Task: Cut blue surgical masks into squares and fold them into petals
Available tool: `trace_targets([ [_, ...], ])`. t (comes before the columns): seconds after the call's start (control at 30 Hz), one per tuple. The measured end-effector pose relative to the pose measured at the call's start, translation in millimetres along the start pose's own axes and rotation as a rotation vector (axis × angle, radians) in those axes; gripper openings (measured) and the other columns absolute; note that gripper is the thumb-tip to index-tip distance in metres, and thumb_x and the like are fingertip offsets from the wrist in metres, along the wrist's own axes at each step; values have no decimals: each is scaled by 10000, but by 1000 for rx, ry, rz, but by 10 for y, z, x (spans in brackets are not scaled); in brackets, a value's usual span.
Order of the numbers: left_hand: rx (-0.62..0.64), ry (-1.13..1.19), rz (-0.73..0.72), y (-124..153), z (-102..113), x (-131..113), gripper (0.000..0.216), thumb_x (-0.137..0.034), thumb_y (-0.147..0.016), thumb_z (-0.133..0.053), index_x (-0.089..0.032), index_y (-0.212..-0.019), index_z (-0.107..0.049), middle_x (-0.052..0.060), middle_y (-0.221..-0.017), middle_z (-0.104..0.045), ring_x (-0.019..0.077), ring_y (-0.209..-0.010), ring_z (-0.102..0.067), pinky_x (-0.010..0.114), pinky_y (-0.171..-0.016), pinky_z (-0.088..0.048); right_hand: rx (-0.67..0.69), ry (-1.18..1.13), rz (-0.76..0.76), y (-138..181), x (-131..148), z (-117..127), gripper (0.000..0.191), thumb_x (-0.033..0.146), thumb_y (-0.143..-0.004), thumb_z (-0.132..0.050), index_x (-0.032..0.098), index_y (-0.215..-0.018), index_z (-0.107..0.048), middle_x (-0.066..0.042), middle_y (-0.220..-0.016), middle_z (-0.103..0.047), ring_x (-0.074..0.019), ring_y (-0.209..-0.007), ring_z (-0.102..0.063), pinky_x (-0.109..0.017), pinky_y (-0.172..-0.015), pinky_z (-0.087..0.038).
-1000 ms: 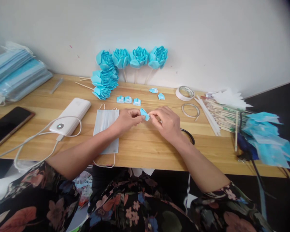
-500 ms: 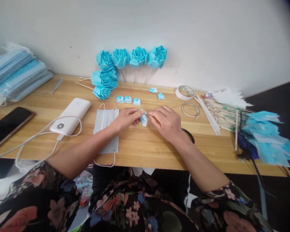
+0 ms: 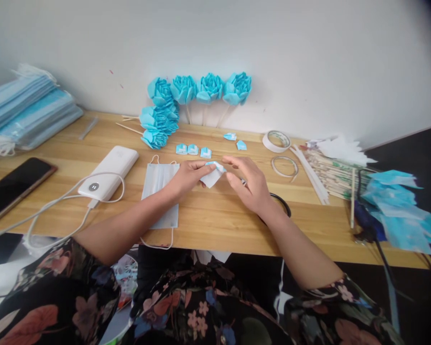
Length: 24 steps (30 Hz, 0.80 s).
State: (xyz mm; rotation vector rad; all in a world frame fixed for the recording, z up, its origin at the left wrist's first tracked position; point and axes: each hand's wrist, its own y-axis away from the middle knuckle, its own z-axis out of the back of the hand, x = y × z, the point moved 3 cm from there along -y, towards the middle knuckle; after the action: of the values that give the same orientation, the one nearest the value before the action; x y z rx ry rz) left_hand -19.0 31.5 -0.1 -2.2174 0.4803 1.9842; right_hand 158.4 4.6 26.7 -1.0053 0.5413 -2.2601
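Observation:
My left hand (image 3: 194, 175) pinches a small folded petal of blue and white mask fabric (image 3: 212, 178), its white side facing up. Just right of it, my right hand (image 3: 247, 181) has its thumb and fingers apart; a fingertip is close to the petal's edge, and I cannot tell whether it touches. Beyond the hands lie small folded blue pieces with white tape (image 3: 193, 149) in a row, and two loose folded petals (image 3: 241, 145). A flat face mask (image 3: 160, 191) lies partly under my left forearm.
Blue fabric flowers (image 3: 210, 88) on sticks lean at the wall. Left are a white power bank (image 3: 109, 167) with cable, a phone (image 3: 16, 189) and a mask stack (image 3: 28, 110). Right are a tape roll (image 3: 266, 143), a narrower tape ring (image 3: 284, 166), sticks (image 3: 330, 170) and blue fabric pieces (image 3: 402, 206).
The petal has turned so that more of its white side shows. My right hand's fingers have spread from a pinch beside it. The whole view has shifted slightly.

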Motion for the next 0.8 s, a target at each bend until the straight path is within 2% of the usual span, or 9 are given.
trace_targets([
  [0.1,-15,26,-4,-14,13,18,286,-423,-812,-710,-151,-724,-706,15,-657,-638,101,-589,-537,238,-551,-435,-1,-112,-101,11,-42,-11,403,262,-967,-538,267,-1369,-551,-88,-1228,-716,-226,-1116,-673,-431,-937,-560],
  [0.27,6,-10,-25,-13,1,32,319,-467,-835,-682,-156,-779,-726,26,-700,-661,110,-624,-560,245,-584,-471,54,-216,-208,11,-78,-105,477,212,-876,-614,259,-1342,-529,-65,-1114,-724,-201,-974,-699,-363,-801,-583],
  [0.4,36,-22,-11,4,-28,41,346,-501,-836,-668,-161,-798,-718,36,-757,-680,121,-674,-586,253,-615,-494,-41,-289,-272,5,-105,-142,322,230,-844,-649,231,-1160,-588,-24,-958,-708,-153,-805,-680,-327,-759,-576],
  [0.57,84,-40,-3,18,-54,14,352,-507,-795,-705,-155,-783,-692,16,-723,-639,115,-661,-557,251,-617,-478,-111,-328,-301,3,-131,-108,51,215,-850,-638,217,-900,-648,1,-830,-701,-139,-761,-657,-324,-780,-567],
  [0.67,132,-13,1,20,-68,-4,379,-517,-759,-734,-146,-822,-689,27,-765,-644,127,-697,-563,256,-631,-472,-122,-332,-326,2,-136,-73,36,214,-845,-637,221,-867,-664,1,-821,-710,-147,-763,-661,-332,-783,-567],
  [0.8,114,74,2,11,-56,-9,472,-601,-826,-619,-131,-836,-663,55,-805,-646,154,-741,-583,290,-679,-481,-79,-317,-294,-10,-83,-46,49,194,-839,-634,231,-851,-663,-4,-851,-723,-157,-782,-673,-345,-802,-566],
])
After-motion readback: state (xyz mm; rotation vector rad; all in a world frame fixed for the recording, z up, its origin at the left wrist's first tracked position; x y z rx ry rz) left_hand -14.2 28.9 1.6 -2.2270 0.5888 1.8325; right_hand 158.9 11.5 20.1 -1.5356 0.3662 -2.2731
